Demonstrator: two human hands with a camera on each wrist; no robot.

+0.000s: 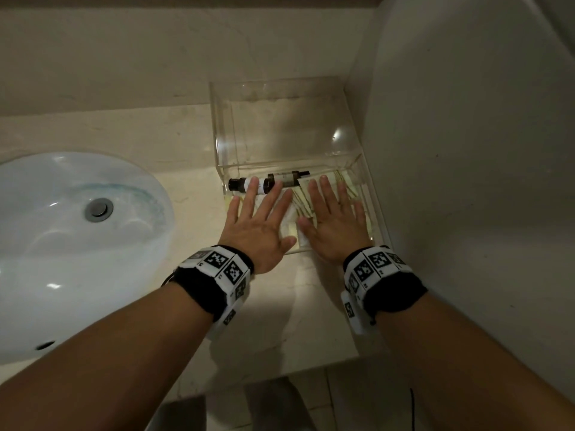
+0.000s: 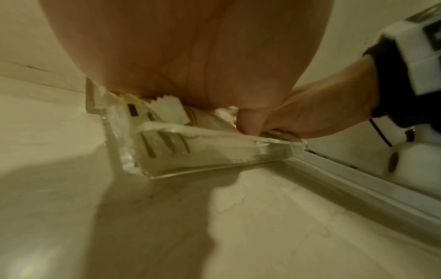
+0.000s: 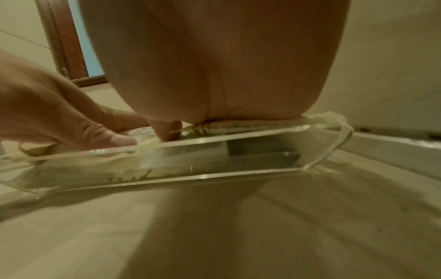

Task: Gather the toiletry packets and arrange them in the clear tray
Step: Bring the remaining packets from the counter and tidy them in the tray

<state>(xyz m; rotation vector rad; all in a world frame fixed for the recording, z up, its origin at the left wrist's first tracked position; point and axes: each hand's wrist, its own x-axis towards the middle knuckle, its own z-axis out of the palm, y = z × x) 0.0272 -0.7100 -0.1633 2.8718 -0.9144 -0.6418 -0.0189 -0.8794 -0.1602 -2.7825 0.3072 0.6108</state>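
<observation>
A clear acrylic tray (image 1: 378,209) sits on the counter against the right wall, with white and pale yellow toiletry packets (image 1: 297,203) lying flat inside it. My left hand (image 1: 259,219) lies flat with spread fingers on the packets at the tray's left. Beside it, my right hand (image 1: 334,219) presses flat on the packets at the right. Two small bottles (image 1: 270,181) lie on their sides along the tray's back, just past my fingertips. The left wrist view shows the tray's corner (image 2: 152,175) with packets (image 2: 167,107) under my palm. The right wrist view shows the tray's front wall (image 3: 214,151).
A tall clear acrylic box (image 1: 280,126) stands directly behind the tray. A white sink basin (image 1: 62,244) with a metal drain (image 1: 99,209) lies to the left. A pale wall (image 1: 466,150) bounds the right side. The beige counter (image 1: 295,306) ends near my wrists.
</observation>
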